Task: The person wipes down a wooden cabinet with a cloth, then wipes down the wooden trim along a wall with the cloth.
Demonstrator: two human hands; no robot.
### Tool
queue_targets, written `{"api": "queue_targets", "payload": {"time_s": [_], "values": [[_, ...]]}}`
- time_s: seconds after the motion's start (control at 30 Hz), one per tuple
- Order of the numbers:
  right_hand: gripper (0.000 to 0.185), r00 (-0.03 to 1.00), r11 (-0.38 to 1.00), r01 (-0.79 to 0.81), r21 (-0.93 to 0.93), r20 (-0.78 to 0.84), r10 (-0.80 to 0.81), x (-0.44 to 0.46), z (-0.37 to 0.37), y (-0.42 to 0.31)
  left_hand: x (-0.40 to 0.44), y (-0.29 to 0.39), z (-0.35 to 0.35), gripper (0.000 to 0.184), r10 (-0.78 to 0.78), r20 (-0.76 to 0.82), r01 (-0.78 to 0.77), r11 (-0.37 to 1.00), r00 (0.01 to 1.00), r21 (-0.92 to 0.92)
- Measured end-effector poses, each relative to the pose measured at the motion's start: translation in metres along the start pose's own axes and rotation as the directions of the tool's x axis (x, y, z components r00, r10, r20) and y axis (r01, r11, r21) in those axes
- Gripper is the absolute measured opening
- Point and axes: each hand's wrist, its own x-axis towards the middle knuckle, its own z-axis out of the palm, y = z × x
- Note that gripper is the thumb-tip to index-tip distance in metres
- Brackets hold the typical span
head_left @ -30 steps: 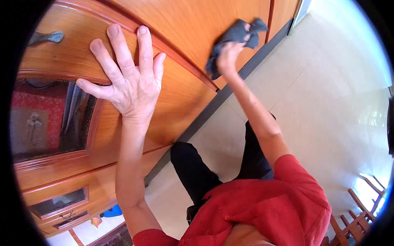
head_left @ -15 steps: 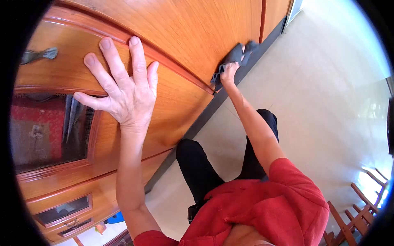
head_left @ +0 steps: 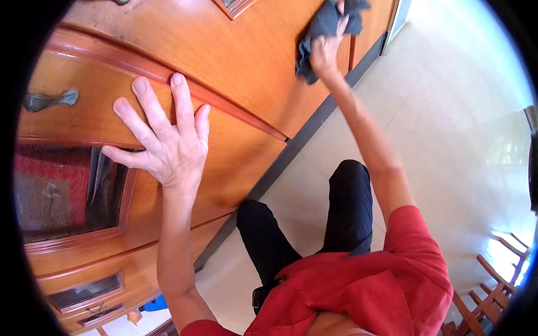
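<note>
My left hand (head_left: 171,140) lies flat with fingers spread on the front of a wooden cabinet (head_left: 241,151), beside a reddish trim strip. A dark grey cloth (head_left: 320,28) is bunched under my right hand (head_left: 326,53), which presses it to the orange-brown wood panel at the upper right. Part of the cloth hangs past my fingers on both sides. Left of my left hand are a metal handle (head_left: 51,99) and a dark mesh window (head_left: 67,190) framed in wood.
A dark grey base strip (head_left: 269,176) runs along the cabinet's foot. Pale floor tiles (head_left: 437,123) stretch to the right. Wooden furniture with slats (head_left: 487,308) stands at the lower right. Two black-trousered knees (head_left: 350,207) are bent close to the cabinet.
My right hand has moved up the panel with the cloth, away from the base strip. My left hand stays on the same part of the cabinet; the view has shifted slightly.
</note>
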Motion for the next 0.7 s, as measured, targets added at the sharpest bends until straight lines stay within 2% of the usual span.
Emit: {"api": "queue_targets", "payload": {"time_s": [0.03,0.07,0.23,0.3,0.33,0.4,0.43,0.47,0.53,0.67,0.7], "values": [[0.045,0.998,1.000,0.008,0.015,-0.058,-0.007,0.027,0.002,-0.008,0.001,0.000,-0.002,0.051,0.001,0.019,-0.001,1.000,1.000,0.012],[0.045,0.998,1.000,0.009,0.019,-0.061,-0.008,0.028,0.003,0.001,0.001,0.000,-0.002,0.051,0.004,0.037,-0.005,1.000,0.999,0.025],[0.065,0.963,0.901,0.261,-0.345,0.150,-0.222,0.009,-0.010,0.072,0.000,0.000,0.000,0.051,0.007,0.023,-0.008,0.999,1.000,0.038],[0.055,0.986,0.891,0.164,-0.422,0.092,-0.138,-0.017,-0.012,0.080,-0.001,0.000,0.002,0.050,0.012,0.027,-0.013,0.999,1.000,0.043],[0.056,0.867,0.828,-0.115,-0.549,0.352,0.354,-0.026,-0.021,0.089,0.001,0.001,0.002,0.050,0.014,0.013,-0.014,0.999,1.000,0.048],[0.057,0.705,0.741,-0.439,-0.509,0.316,0.635,-0.072,-0.020,0.114,0.000,0.002,0.003,0.050,0.016,-0.001,-0.016,0.999,1.000,0.052],[0.056,0.849,0.836,-0.491,-0.244,0.082,0.522,-0.121,-0.007,0.136,0.000,0.001,0.004,0.050,0.013,-0.005,-0.013,0.998,1.000,0.058],[0.054,0.833,0.828,-0.553,-0.089,-0.037,0.552,-0.174,0.010,0.159,-0.001,0.000,0.004,0.050,0.009,-0.012,-0.008,0.998,1.000,0.063],[0.051,0.673,0.687,-0.689,0.232,-0.145,0.725,-0.238,0.030,0.158,0.001,0.000,0.002,0.050,0.009,-0.006,-0.009,0.998,1.000,0.065],[0.049,0.598,0.577,-0.769,0.276,-0.008,0.801,-0.292,0.019,-0.013,0.000,0.001,0.002,0.054,0.018,0.009,-0.018,0.996,1.000,0.091],[0.049,0.533,0.506,-0.812,0.291,0.013,0.846,-0.278,0.014,-0.045,-0.001,0.001,0.002,0.054,0.020,0.012,-0.021,0.995,1.000,0.094]]}}
